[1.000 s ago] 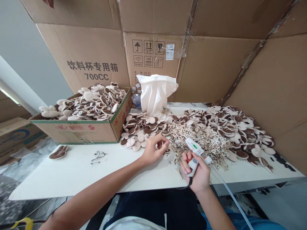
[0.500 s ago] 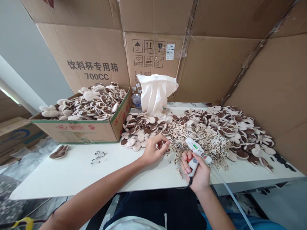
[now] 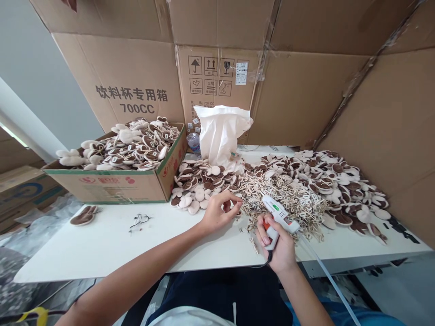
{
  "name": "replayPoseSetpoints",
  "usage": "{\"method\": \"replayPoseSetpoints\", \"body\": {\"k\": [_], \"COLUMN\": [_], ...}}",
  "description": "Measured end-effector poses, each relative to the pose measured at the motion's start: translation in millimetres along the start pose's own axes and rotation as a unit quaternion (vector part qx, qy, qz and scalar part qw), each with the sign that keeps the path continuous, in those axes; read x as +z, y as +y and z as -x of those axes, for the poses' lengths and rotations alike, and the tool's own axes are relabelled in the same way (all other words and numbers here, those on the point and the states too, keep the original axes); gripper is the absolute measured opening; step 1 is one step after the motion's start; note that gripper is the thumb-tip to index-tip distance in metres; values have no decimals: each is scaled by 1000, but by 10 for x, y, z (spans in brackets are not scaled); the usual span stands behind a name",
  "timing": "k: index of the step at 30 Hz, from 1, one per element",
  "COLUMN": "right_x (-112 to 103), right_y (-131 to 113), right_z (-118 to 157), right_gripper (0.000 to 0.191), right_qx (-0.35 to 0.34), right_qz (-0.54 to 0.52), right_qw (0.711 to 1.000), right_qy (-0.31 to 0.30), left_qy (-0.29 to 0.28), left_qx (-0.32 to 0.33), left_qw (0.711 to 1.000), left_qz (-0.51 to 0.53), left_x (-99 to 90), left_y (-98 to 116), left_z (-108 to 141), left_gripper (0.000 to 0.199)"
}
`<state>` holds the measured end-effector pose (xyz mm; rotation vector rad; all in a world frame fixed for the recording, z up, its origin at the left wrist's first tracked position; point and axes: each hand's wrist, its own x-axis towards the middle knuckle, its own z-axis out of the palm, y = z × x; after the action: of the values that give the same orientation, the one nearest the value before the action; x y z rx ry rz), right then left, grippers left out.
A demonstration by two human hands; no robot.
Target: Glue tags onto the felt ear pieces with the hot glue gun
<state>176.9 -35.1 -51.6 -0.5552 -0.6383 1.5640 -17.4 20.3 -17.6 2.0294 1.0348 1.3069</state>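
Observation:
My right hand (image 3: 277, 244) is wrapped round the handle of a white hot glue gun (image 3: 276, 210) with an orange trigger. Its nozzle points up and left over a heap of small beige pieces like cord loops (image 3: 288, 194), and a translucent glue stick (image 3: 331, 276) trails from its rear. Left of it, my left hand (image 3: 220, 212) rests low above the table by the heap's left edge. Its thumb and index finger curve toward each other with a small gap at the tips, and I see nothing between them. Just behind lie brown and cream plush pieces (image 3: 200, 194).
A cardboard box (image 3: 115, 186) heaped with plush pieces stands at left. One brown plush piece (image 3: 84, 215) and dark thread scraps (image 3: 138, 222) lie on the white table (image 3: 102, 253). A white bag (image 3: 220, 136) stands behind, plush pieces (image 3: 340, 181) spread right, and cardboard walls (image 3: 299, 95) enclose the back.
My left thumb and index fingertips have parted slightly and shifted a little right. The glue gun has moved very slightly left in my right hand.

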Motion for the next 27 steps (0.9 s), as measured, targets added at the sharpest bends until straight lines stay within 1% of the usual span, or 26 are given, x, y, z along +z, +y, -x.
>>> {"method": "replayPoseSetpoints", "body": {"k": [10, 12, 16, 17, 19, 21, 22, 23, 24, 25, 27], "right_x": [-19, -14, -8, -6, 0, 4, 5, 5, 5, 4, 4], "right_y": [0, -2, -4, -4, -4, -5, -5, -5, -5, -5, -6], "right_z": [-1, 0, -1, -2, -5, -8, -10, -12, -13, -15, -17], "right_gripper": [18, 19, 19, 18, 18, 18, 18, 18, 18, 18, 18], "right_qx": [14, 14, 9, 9, 10, 9, 7, 4, 3, 3, 5], "right_qz": [-11, -9, -8, -8, -8, -6, -4, -3, -2, -3, -7], "right_qw": [1000, 1000, 1000, 1000, 1000, 1000, 1000, 1000, 1000, 1000, 1000], "right_qy": [-9, -9, -6, -5, -1, 0, 1, 0, -1, -2, 0], "left_qy": [-17, -18, 2, -4, -50, -129, -165, -189, -198, -194, -174], "left_qx": [-13, -21, -40, -43, -55, -82, -99, -116, -128, -135, -139], "left_qw": [1000, 1000, 999, 999, 996, 983, 971, 955, 938, 920, 894], "left_qz": [3, 11, 28, 32, 49, 98, 142, 196, 254, 311, 389], "left_x": [17, 9, -36, -56, -111, -187, -234, -284, -334, -382, -446], "left_y": [-57, -50, -26, -19, -3, 18, 30, 41, 52, 60, 67], "left_z": [5, 3, -22, -35, -66, -102, -122, -143, -163, -182, -209], "left_gripper": [26, 32, 47, 51, 56, 57, 56, 54, 54, 56, 70]}}
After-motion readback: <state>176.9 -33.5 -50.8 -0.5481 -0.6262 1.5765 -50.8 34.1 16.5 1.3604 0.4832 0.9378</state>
